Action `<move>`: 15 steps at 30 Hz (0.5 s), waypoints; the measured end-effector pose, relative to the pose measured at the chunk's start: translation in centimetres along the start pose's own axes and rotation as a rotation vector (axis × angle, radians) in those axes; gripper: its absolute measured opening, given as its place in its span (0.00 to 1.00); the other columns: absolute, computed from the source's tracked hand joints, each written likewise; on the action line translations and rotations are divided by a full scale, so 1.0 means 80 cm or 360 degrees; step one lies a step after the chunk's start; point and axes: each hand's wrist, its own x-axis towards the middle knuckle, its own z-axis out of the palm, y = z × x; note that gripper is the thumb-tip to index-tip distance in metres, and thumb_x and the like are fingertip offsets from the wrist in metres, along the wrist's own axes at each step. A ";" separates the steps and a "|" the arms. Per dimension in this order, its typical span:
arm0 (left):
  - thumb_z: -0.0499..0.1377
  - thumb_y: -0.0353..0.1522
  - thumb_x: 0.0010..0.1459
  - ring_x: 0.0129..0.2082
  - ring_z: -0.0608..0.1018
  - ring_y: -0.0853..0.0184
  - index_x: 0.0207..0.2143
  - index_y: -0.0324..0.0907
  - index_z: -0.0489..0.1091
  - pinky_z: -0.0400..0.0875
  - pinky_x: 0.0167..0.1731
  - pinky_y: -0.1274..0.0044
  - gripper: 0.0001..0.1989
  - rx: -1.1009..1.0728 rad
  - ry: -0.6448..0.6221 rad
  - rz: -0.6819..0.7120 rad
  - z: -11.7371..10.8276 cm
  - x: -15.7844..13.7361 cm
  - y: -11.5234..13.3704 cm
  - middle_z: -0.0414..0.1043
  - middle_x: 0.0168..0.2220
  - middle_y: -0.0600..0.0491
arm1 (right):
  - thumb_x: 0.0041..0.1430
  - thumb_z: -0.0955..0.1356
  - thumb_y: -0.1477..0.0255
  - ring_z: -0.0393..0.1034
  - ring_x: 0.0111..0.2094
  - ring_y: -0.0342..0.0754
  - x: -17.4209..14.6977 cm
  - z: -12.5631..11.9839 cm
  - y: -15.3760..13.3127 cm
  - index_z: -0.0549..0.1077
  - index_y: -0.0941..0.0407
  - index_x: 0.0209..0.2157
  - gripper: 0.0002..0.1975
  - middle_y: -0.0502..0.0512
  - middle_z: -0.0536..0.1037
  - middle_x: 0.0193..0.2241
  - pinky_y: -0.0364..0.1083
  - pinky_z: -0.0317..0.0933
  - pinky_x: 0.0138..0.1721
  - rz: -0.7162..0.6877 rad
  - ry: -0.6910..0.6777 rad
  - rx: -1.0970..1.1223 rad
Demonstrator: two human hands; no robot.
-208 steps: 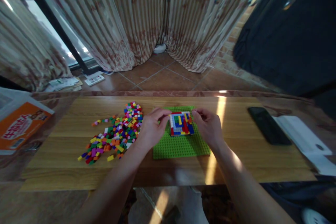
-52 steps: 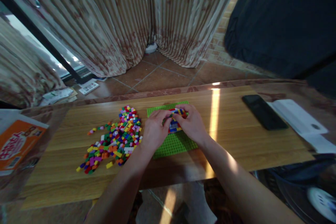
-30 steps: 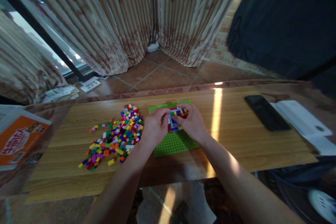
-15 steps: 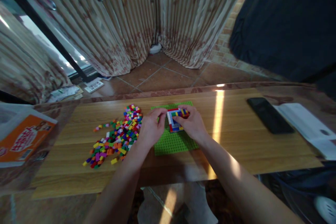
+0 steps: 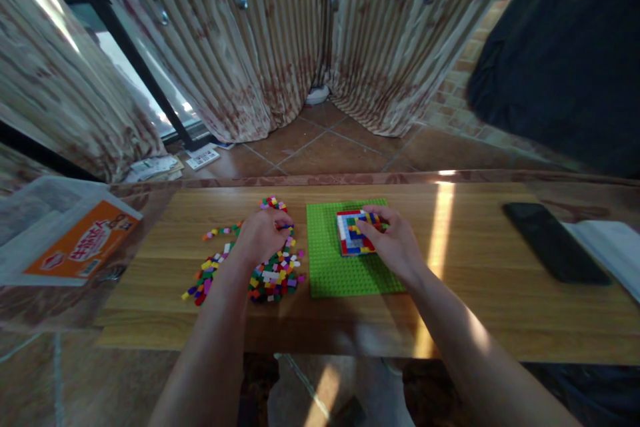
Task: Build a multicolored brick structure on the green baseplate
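My left hand [image 5: 263, 237] reaches into the pile of loose toy building bricks [image 5: 273, 277], its fingers curled together at the far part of the pile. Whatever is between those fingertips is hidden. A green studded baseplate [image 5: 325, 273] lies to the right of the pile. On it stands a low square brick build [image 5: 343, 233] with red, white and blue edges and multicoloured bricks inside. Thumb and fingers of my right hand [image 5: 395, 243] close on multicoloured bricks at the build's right side, covering part of it.
A wooden table [image 5: 350, 327] carries everything. At its right lie a black phone [image 5: 555, 243] and a white sheet or box [image 5: 610, 247]. Left of the table is a clear plastic tub [image 5: 55, 213] with an orange label. Curtains [image 5: 280, 47] hang beyond.
My left hand has left the build and moved left to the brick pile. My right hand stays at the build. The head view has shifted left.
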 end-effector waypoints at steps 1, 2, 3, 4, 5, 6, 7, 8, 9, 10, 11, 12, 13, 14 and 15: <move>0.58 0.30 0.52 0.39 0.79 0.59 0.38 0.42 0.79 0.71 0.42 0.69 0.12 0.0031 -0.0012 0.0014 0.001 -0.001 0.003 0.80 0.39 0.48 | 0.51 0.71 0.60 0.73 0.42 0.54 0.000 0.000 -0.001 0.77 0.56 0.45 0.21 0.59 0.78 0.41 0.57 0.66 0.48 -0.0023 0.0011 -0.0031; 0.58 0.30 0.52 0.39 0.79 0.59 0.38 0.42 0.79 0.71 0.42 0.69 0.12 0.0059 -0.0015 0.0022 0.003 -0.001 0.005 0.80 0.39 0.48 | 0.51 0.71 0.60 0.73 0.43 0.55 -0.001 0.000 -0.001 0.77 0.56 0.44 0.20 0.59 0.77 0.42 0.58 0.65 0.49 -0.0041 0.0022 -0.0056; 0.58 0.31 0.53 0.39 0.79 0.59 0.38 0.43 0.78 0.71 0.42 0.69 0.12 0.0086 -0.0010 0.0022 0.004 -0.001 0.007 0.80 0.39 0.49 | 0.51 0.71 0.61 0.73 0.43 0.55 -0.001 0.000 -0.002 0.77 0.56 0.44 0.20 0.59 0.77 0.43 0.58 0.64 0.50 -0.0053 0.0029 -0.0074; 0.57 0.31 0.53 0.39 0.78 0.59 0.38 0.43 0.78 0.71 0.42 0.69 0.12 0.0117 -0.0001 0.0011 0.005 -0.002 0.009 0.80 0.39 0.49 | 0.51 0.71 0.61 0.73 0.44 0.55 -0.001 0.000 -0.002 0.78 0.55 0.44 0.20 0.60 0.77 0.43 0.58 0.64 0.50 -0.0060 0.0033 -0.0083; 0.57 0.31 0.53 0.39 0.78 0.59 0.38 0.43 0.78 0.71 0.42 0.69 0.12 0.0152 0.0011 -0.0012 0.007 -0.002 0.012 0.80 0.39 0.48 | 0.51 0.70 0.61 0.73 0.44 0.55 -0.001 -0.001 -0.002 0.77 0.55 0.44 0.19 0.59 0.77 0.43 0.58 0.64 0.50 -0.0062 0.0030 -0.0082; 0.57 0.31 0.54 0.39 0.78 0.58 0.37 0.43 0.78 0.71 0.42 0.69 0.11 0.0196 0.0028 -0.0044 0.008 -0.003 0.014 0.79 0.39 0.48 | 0.51 0.70 0.61 0.73 0.43 0.55 -0.001 -0.001 -0.002 0.77 0.55 0.44 0.20 0.59 0.77 0.42 0.58 0.64 0.50 -0.0060 0.0023 -0.0074; 0.57 0.32 0.54 0.40 0.78 0.58 0.37 0.43 0.77 0.71 0.42 0.69 0.11 0.0245 0.0048 -0.0077 0.009 -0.004 0.018 0.79 0.39 0.47 | 0.51 0.70 0.61 0.73 0.43 0.55 -0.001 -0.001 -0.001 0.77 0.55 0.44 0.20 0.59 0.78 0.42 0.58 0.65 0.49 -0.0054 0.0016 -0.0065; 0.57 0.32 0.54 0.41 0.78 0.57 0.37 0.43 0.77 0.71 0.42 0.68 0.11 0.0295 0.0069 -0.0101 0.010 -0.004 0.021 0.79 0.39 0.46 | 0.51 0.70 0.61 0.73 0.42 0.55 -0.001 0.000 0.000 0.77 0.55 0.45 0.20 0.59 0.78 0.42 0.58 0.65 0.49 -0.0046 0.0010 -0.0055; 0.57 0.32 0.54 0.42 0.78 0.56 0.36 0.42 0.76 0.71 0.42 0.68 0.10 0.0341 0.0088 -0.0108 0.012 -0.005 0.024 0.78 0.39 0.46 | 0.51 0.70 0.61 0.73 0.42 0.55 -0.001 0.000 0.001 0.77 0.55 0.45 0.21 0.59 0.78 0.42 0.58 0.65 0.48 -0.0036 0.0002 -0.0041; 0.57 0.32 0.54 0.42 0.77 0.56 0.36 0.42 0.76 0.71 0.43 0.68 0.10 0.0379 0.0105 -0.0100 0.013 -0.006 0.028 0.78 0.39 0.46 | 0.51 0.70 0.60 0.73 0.41 0.54 -0.001 0.000 0.002 0.76 0.55 0.46 0.21 0.59 0.78 0.42 0.57 0.66 0.47 -0.0026 -0.0007 -0.0025; 0.56 0.32 0.54 0.43 0.77 0.56 0.36 0.42 0.76 0.71 0.43 0.68 0.10 0.0407 0.0117 -0.0080 0.014 -0.006 0.031 0.78 0.39 0.46 | 0.51 0.70 0.60 0.73 0.41 0.54 0.000 0.000 0.003 0.76 0.55 0.46 0.21 0.58 0.78 0.42 0.57 0.66 0.47 -0.0019 -0.0016 -0.0012; 0.56 0.31 0.54 0.43 0.77 0.56 0.35 0.42 0.76 0.70 0.44 0.68 0.09 0.0429 0.0126 -0.0053 0.016 -0.007 0.033 0.78 0.39 0.47 | 0.51 0.70 0.60 0.74 0.41 0.54 0.000 0.001 0.004 0.76 0.55 0.46 0.21 0.58 0.78 0.42 0.57 0.66 0.46 -0.0016 -0.0021 -0.0003; 0.56 0.31 0.54 0.43 0.77 0.56 0.35 0.42 0.75 0.70 0.44 0.68 0.09 0.0447 0.0129 -0.0031 0.017 -0.007 0.035 0.78 0.39 0.47 | 0.51 0.70 0.60 0.74 0.41 0.54 0.000 0.001 0.004 0.76 0.55 0.46 0.21 0.58 0.78 0.42 0.57 0.66 0.46 -0.0015 -0.0024 -0.0002; 0.55 0.31 0.54 0.43 0.77 0.56 0.35 0.43 0.75 0.70 0.44 0.68 0.09 0.0464 0.0130 -0.0023 0.019 -0.008 0.037 0.78 0.38 0.47 | 0.51 0.70 0.60 0.73 0.41 0.54 0.000 0.001 0.003 0.76 0.55 0.46 0.21 0.58 0.78 0.42 0.57 0.66 0.47 -0.0019 -0.0021 -0.0008; 0.55 0.31 0.55 0.42 0.77 0.56 0.35 0.43 0.75 0.70 0.43 0.68 0.09 0.0478 0.0126 -0.0029 0.020 -0.008 0.038 0.79 0.38 0.47 | 0.51 0.70 0.60 0.73 0.41 0.54 0.000 0.001 0.002 0.76 0.55 0.46 0.21 0.58 0.78 0.42 0.57 0.66 0.47 -0.0023 -0.0015 -0.0021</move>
